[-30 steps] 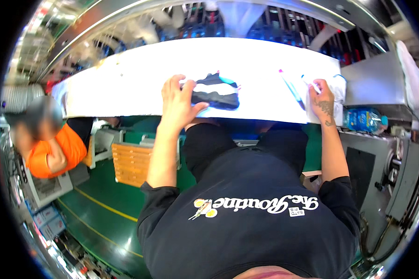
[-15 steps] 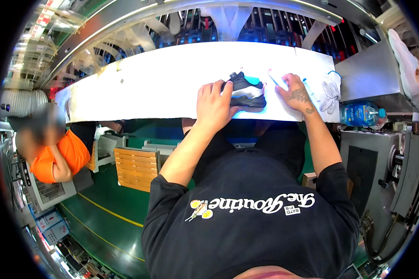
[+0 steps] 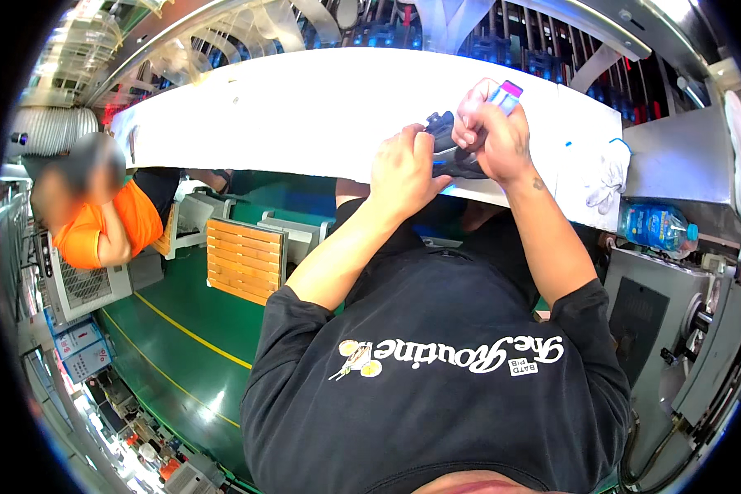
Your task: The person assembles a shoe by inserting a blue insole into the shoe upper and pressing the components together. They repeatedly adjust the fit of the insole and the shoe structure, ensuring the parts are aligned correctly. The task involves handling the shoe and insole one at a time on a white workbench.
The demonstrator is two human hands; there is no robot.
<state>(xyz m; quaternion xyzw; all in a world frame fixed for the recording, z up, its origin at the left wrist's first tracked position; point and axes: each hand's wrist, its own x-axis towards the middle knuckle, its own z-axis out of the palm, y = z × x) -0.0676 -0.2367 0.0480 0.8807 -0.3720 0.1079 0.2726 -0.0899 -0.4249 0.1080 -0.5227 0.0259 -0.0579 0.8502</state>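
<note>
A black low shoe [image 3: 463,165] with a thick sole lies on the white bench top, toe and heel partly covered by my hands. My left hand [image 3: 405,169] grips its left end, fingers on top and thumb along the near side. Over the shoe's right end, my right hand [image 3: 494,136] is closed round a pale pen-like stick [image 3: 505,100] with a pink end that points up and away. The stick's lower end is hidden by my fingers, and I cannot tell whether it touches the shoe.
The white bench [image 3: 305,107] runs left to right. On its right lie white gloves [image 3: 609,174] and a small blue-tipped thing [image 3: 569,144]. A clear bottle [image 3: 659,228] of blue liquid sits beyond its right end. A person in orange [image 3: 123,226] sits at the left.
My right hand has picked up the pink-ended stick from the bench and moved left over the shoe. My left hand keeps its hold. The view has shifted slightly.
</note>
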